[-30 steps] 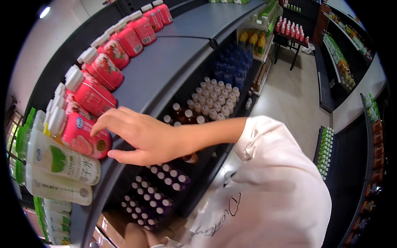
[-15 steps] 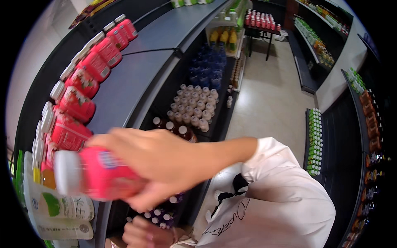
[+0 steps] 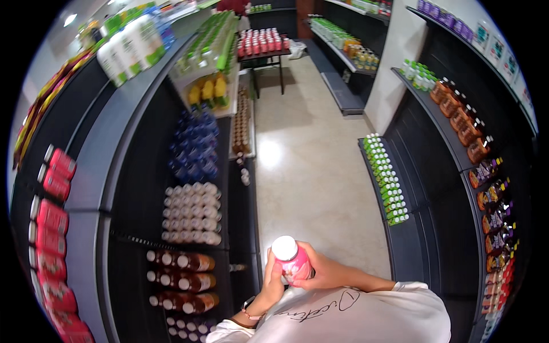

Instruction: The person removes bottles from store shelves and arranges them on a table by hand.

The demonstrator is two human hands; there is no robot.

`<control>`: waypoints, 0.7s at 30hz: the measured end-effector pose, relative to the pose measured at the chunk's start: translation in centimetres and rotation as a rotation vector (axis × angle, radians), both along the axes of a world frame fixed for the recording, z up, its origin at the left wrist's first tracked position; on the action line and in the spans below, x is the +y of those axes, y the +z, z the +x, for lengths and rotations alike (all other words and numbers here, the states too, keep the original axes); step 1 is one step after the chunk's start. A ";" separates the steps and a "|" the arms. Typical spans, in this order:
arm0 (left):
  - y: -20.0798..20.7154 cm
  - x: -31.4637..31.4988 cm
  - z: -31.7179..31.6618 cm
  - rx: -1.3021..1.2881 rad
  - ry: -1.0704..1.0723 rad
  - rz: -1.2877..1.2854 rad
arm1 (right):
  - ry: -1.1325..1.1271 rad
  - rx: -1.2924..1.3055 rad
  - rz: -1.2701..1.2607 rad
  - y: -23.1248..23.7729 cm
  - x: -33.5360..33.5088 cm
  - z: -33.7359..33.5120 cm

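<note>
Pale floor (image 3: 306, 194) stretches ahead of your grip, between dark shelving units (image 3: 140, 148). Your left hand (image 3: 272, 286) and right hand (image 3: 326, 271) are closed around a pink bottle (image 3: 296, 270) before your white shirt (image 3: 389, 314), white cap (image 3: 284, 247) uppermost, likely cupped from both sides for steadiness. Well left of your grip, similar bottles (image 3: 52, 246) line a grey shelf (image 3: 84, 240), seemingly for easy reach.

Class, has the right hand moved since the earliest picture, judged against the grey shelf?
Yes, rightward, away from the grey shelf. The right hand was at the shelf's pink bottles; now, with the left hand, it holds a pink bottle.
</note>
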State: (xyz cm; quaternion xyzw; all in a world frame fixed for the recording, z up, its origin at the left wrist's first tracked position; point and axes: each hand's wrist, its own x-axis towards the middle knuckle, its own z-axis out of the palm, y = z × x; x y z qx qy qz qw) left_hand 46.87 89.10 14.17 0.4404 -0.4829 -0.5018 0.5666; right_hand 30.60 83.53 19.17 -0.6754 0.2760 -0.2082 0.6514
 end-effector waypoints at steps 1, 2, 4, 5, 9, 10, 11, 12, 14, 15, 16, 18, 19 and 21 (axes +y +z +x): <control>-0.5 -1.4 -1.1 -0.006 -0.044 0.054 | -0.020 0.003 0.001 -1.0 -1.2 -0.9; -1.0 -2.7 -2.3 -0.012 -0.085 0.107 | -0.104 0.000 0.021 -2.0 -2.2 -2.0; -1.9 -4.7 -4.2 -0.081 -0.122 0.097 | -0.189 -0.001 0.046 -4.4 -4.0 -4.2; -3.6 -5.3 -4.5 -0.145 -0.168 0.147 | -0.231 0.007 0.073 -5.8 -4.7 -4.8; -4.7 -9.4 -5.4 -0.120 -0.181 0.296 | -0.340 -0.024 0.136 -8.8 -8.0 -4.8; -4.4 -9.9 -5.4 -0.072 -0.158 0.365 | -0.363 -0.048 0.150 -9.5 -8.3 -4.5; -4.2 -11.4 -5.6 -0.088 -0.127 0.314 | -0.382 -0.047 0.138 -9.8 -9.6 -4.3; -5.1 -12.5 -5.6 -0.063 -0.111 0.278 | -0.390 -0.042 0.139 -10.3 -10.7 -4.3; -5.1 -15.7 -5.6 -0.052 -0.140 0.292 | -0.458 -0.031 0.103 -11.2 -12.9 -3.9; -5.7 -17.6 -5.7 -0.051 -0.148 0.293 | -0.441 -0.078 0.179 -11.0 -14.6 -4.0; -6.6 -19.2 -5.7 0.038 -0.135 0.319 | -0.455 -0.080 0.186 -11.4 -16.2 -3.7; -8.7 -22.6 -7.1 0.213 -0.026 0.312 | -0.492 -0.175 0.302 -12.7 -19.8 -3.4; -10.1 -24.6 -7.9 0.207 0.045 0.257 | -0.520 -0.145 0.277 -12.8 -21.9 -3.0; -10.2 -28.8 -7.8 0.202 0.053 0.224 | -0.572 -0.120 0.248 -12.4 -26.4 -2.7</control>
